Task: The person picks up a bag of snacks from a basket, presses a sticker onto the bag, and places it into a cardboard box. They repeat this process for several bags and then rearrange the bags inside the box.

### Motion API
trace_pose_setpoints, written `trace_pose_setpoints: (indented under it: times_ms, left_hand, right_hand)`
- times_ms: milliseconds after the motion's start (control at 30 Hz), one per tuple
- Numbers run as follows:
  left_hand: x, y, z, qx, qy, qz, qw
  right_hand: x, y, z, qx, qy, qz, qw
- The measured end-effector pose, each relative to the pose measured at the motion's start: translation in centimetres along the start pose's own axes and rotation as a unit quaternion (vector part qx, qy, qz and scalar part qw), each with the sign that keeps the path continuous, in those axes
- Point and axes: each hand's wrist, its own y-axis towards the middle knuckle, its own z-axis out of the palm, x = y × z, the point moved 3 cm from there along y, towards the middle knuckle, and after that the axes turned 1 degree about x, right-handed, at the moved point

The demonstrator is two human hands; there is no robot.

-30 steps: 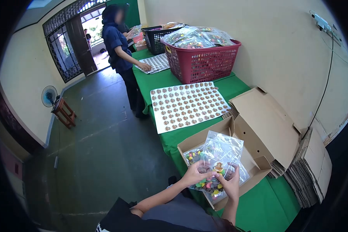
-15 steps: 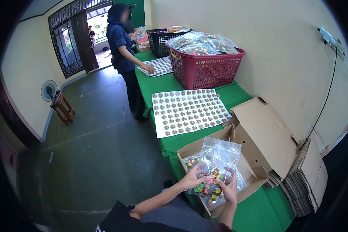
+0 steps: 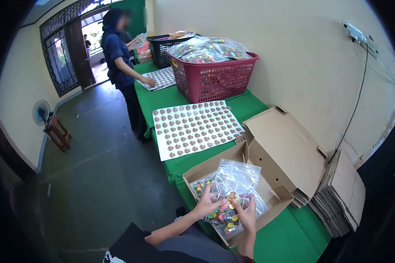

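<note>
Between my two hands is a clear zip bag (image 3: 239, 174) of colourful round candies, with a round brown sticker (image 3: 232, 195) on its front. My left hand (image 3: 207, 203) grips the bag's left side, and my right hand (image 3: 246, 213) grips its right side. Both thumbs press near the sticker. Beneath the bag stands an open cardboard box (image 3: 274, 199) holding more candy bags (image 3: 199, 186), partly hidden by my hands. Just beyond the box lies a white sheet of round stickers (image 3: 193, 129).
A red basket (image 3: 215, 81) heaped with candy bags and a black basket (image 3: 159, 50) stand farther along the green table (image 3: 289, 236). Flattened cardboard boxes (image 3: 338, 193) are stacked at right. Across the table's far end, a person (image 3: 120, 61) touches another sticker sheet (image 3: 162, 79).
The view has shifted, so the room's things appear farther left. My hands keep hold of the same bag above the box, with the thumbs still by the sticker.
</note>
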Motion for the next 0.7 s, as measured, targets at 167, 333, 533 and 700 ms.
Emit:
trace_pose_setpoints:
  times_ms: [167, 333, 533, 700]
  left_hand:
    - [-1.3, 1.2, -1.0, 0.02, -0.025, 0.027, 0.999]
    - [-3.9, 3.7, -3.7, -0.052, -0.119, 0.023, 0.991]
    - [-3.9, 5.7, -4.1, -0.006, -0.057, -0.018, 0.998]
    - [-2.3, 5.0, -1.8, 0.115, -0.095, -0.077, 0.986]
  right_hand:
    - [0.3, 0.3, 0.5, 0.033, -0.066, -0.041, 0.996]
    - [-0.5, -0.6, 1.8, 0.069, -0.104, -0.004, 0.992]
    - [-0.3, 0.9, 0.3, 0.131, -0.13, 0.076, 0.98]
    - [0.1, 3.7, -0.5, 0.069, 0.139, 0.036, 0.987]
